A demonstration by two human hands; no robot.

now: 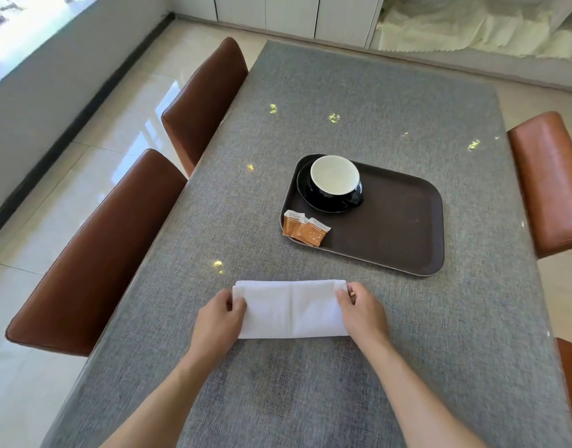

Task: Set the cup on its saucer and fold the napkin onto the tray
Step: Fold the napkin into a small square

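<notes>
**Bare arms, one ring, that's about it**

Not much gear on this person tbh. Both forearms come into view bare, no sleeves, no watch or bracelets showing at either wrist. The left hand [218,313] has nothing on it that I can spot. The right hand [362,310] wears a gold-coloured ring [351,293], sitting at about 11 o'clock on that hand. Nails look short and plain.
</notes>
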